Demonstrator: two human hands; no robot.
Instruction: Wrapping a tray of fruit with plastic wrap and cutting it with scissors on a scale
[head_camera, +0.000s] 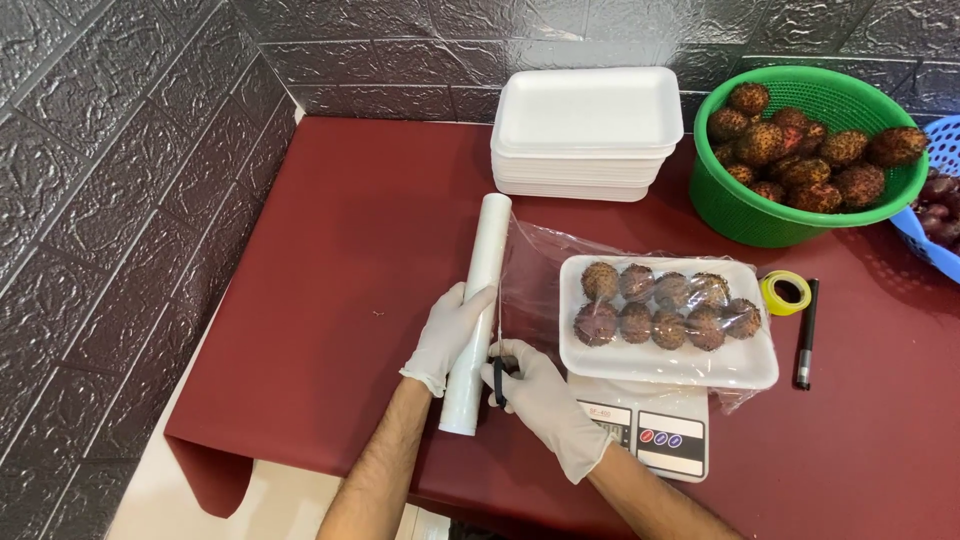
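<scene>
Clear film stretches from the white roll of cling film (478, 310) across to the foam tray (668, 362), and that stretch is what matters here. The roll lies on the maroon desk (350, 260) with its long axis running away from me, nearly straight up and down in the view, tilted a little to the right at the far end. My left hand (447, 338) wraps the near half of the roll from its left side, gloved fingers closed around the tube. My right hand (540, 395) sits just right of the roll's near end, closed on a small dark tool (499, 378) whose tip points up at the film edge beside the roll; I cannot tell exactly what kind of blade it is. So the film lies right of the roll, between both hands and the tray, and my right hand is the nearer one to it.

Right of the roll, the tray holds 9 spiky brown fruits (655, 305) under the film and rests on a white kitchen scale (645, 425). Beyond the roll's far end stands a stack of empty foam trays (585, 135), and further right a green basket (750, 215) of the same fruit.
</scene>
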